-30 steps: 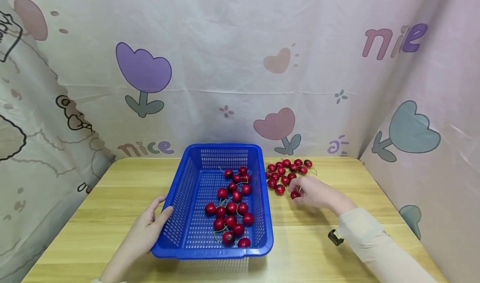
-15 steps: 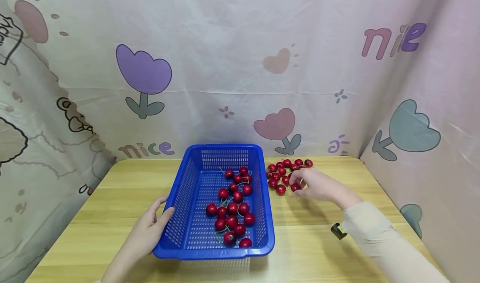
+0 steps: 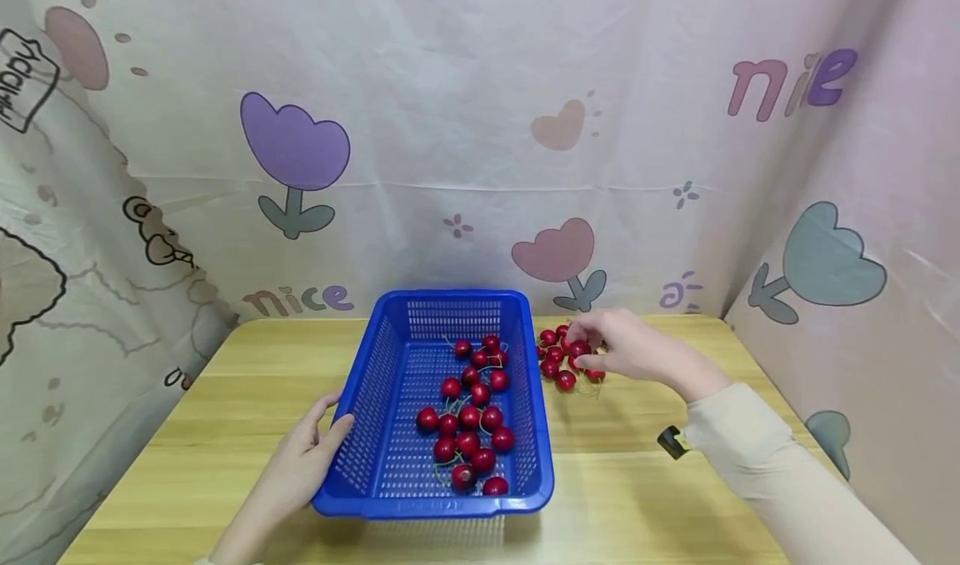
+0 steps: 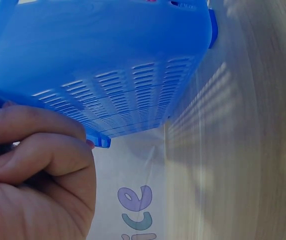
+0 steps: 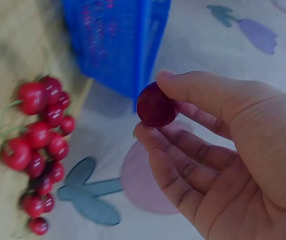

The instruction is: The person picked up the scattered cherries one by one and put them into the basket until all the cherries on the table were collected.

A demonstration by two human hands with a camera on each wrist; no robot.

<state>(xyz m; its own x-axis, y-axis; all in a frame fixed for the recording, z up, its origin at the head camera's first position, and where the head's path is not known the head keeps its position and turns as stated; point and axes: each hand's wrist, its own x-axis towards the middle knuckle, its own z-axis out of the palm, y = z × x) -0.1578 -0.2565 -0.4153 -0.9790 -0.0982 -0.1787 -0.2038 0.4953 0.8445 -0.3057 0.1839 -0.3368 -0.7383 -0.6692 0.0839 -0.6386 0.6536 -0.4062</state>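
Blue plastic forms the basket point(image 3: 432, 508), its left rim gripped by my left hand point(image 3: 300, 452). Right of the basket, my right hand point(image 3: 630, 350) pinches one cherry point(image 5: 156, 105) above the loose cherries point(image 5: 38, 135).

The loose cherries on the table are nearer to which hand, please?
Right: the right hand pinches one cherry close by the loose cherries; the left hand is across the blue basket from them, holding its opposite edge.

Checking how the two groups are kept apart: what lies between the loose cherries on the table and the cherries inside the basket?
The blue basket's right wall, seen in the head view, with loose cherries outside it and the others inside.
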